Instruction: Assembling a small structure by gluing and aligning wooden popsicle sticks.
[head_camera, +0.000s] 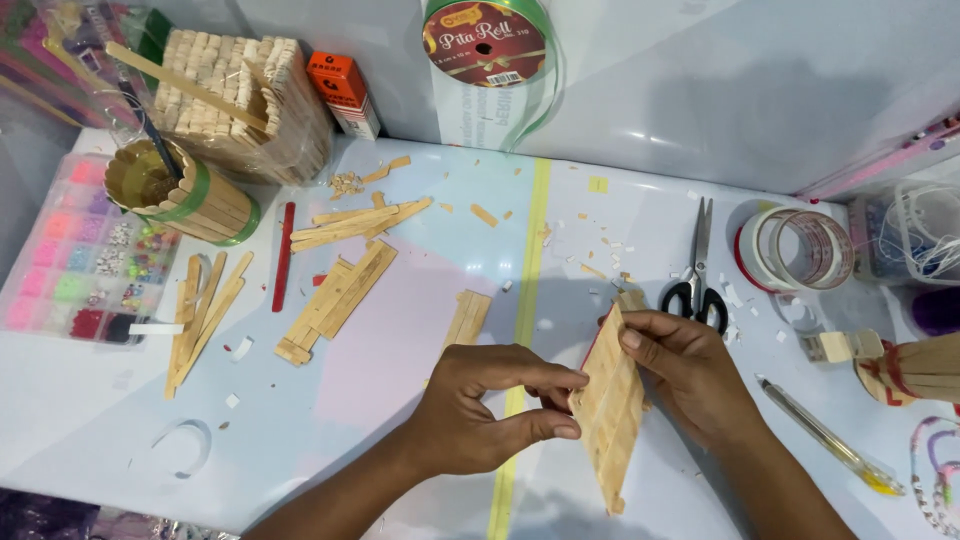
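left hand: thumb and fingertips pinching left long edge of stick panel, low centre of table
right hand: fingers wrapped round panel's upper right edge, thumb on top end, clamped on it
stick panel: flat raft of pale wooden sticks, tilted, lifted just above table, upper end near scissors, lower end close to near table edge
room left of panel: bare stretch of table, pinkish patch, only small stick pair up-left of panel
room right of panel: pen lying diagonal, near right wrist; small wooden block and stick-built piece further right at table edge
above panel: scissors, tape rolls beyond them to the right, white paper scraps between
far left of panel: loose stick piles, red stick, stick cup with green band, bead box at left edge
far edge behind panel: stick bundle in wrap, orange box, ribbon spool leaning on wall
surface: glossy white-blue table, yellow tape strip running front to back just left of panel, passing under left hand
room: pale wall close behind, cluttered craft corner
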